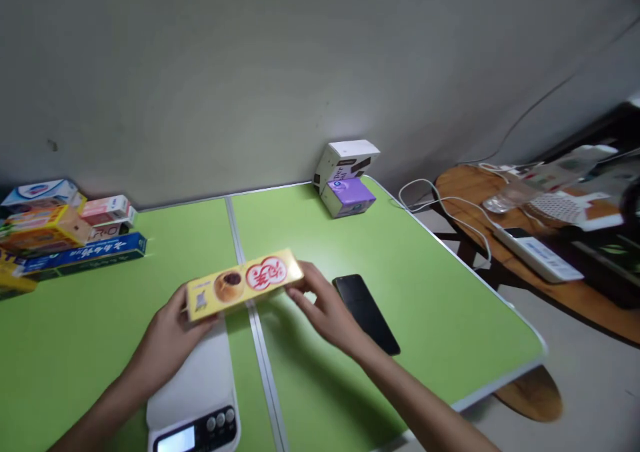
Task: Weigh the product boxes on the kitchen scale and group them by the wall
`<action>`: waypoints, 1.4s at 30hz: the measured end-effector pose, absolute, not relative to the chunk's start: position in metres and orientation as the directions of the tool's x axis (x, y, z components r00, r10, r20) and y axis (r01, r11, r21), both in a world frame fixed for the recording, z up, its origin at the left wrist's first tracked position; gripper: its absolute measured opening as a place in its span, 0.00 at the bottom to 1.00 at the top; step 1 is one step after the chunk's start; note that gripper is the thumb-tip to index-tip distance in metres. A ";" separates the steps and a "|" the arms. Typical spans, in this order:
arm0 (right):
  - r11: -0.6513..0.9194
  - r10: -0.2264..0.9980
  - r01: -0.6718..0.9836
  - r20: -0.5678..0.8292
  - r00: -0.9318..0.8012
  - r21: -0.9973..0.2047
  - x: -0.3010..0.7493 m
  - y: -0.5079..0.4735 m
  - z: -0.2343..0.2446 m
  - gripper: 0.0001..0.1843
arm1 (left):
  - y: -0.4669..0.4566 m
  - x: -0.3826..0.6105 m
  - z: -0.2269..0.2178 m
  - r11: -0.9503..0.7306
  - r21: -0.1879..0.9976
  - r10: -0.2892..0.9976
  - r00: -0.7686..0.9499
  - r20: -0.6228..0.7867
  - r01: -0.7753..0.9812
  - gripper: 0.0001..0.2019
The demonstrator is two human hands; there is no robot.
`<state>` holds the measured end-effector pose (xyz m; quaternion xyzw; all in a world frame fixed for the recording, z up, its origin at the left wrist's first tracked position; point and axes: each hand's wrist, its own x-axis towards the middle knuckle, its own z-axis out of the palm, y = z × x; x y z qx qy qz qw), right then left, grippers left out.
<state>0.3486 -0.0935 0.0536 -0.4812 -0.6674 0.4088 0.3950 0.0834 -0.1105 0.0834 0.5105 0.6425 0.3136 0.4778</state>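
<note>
A long yellow food box (245,284), printed with a filled round pastry and red characters, is held in the air between both my hands. My left hand (175,332) grips its left end, and my right hand (325,305) has the right end between thumb and fingers. Partly under my left hand and the box lies a white digital kitchen scale (200,379) with a lit display and round buttons. A black smartphone (367,313) rests on the green table (440,319), just right of my right hand.
Several packages, among them a blue long box (90,255) and an orange box (45,229), are piled at the left. A purple box (347,195) and a white box (350,155) stand by the wall. Right, a wooden table (613,315) carries a power strip (537,252) and cables.
</note>
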 end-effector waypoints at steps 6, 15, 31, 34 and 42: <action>0.094 0.977 0.392 0.161 0.142 -0.915 0.417 -0.013 0.038 0.15 | 0.003 0.188 0.068 -0.003 0.961 0.983 0.177 -0.048 0.276 0.22; -0.067 0.924 0.272 0.043 0.380 -0.960 0.496 0.025 0.017 0.19 | 0.062 0.297 0.047 -0.079 0.942 0.955 0.294 -0.022 0.326 0.23; 0.040 0.967 0.280 0.108 0.230 -0.959 0.430 0.134 -0.008 0.43 | 0.179 0.260 0.036 -0.101 0.819 0.994 0.017 0.111 0.564 0.22; 0.057 0.973 0.304 0.121 0.195 -0.951 0.426 0.154 -0.021 0.43 | 0.205 0.265 0.023 -0.090 0.835 0.995 0.008 0.102 0.543 0.22; 0.079 0.969 0.327 0.149 0.195 -0.942 0.431 0.182 -0.049 0.50 | 0.230 0.281 -0.001 -0.071 0.860 0.997 0.025 0.068 0.505 0.20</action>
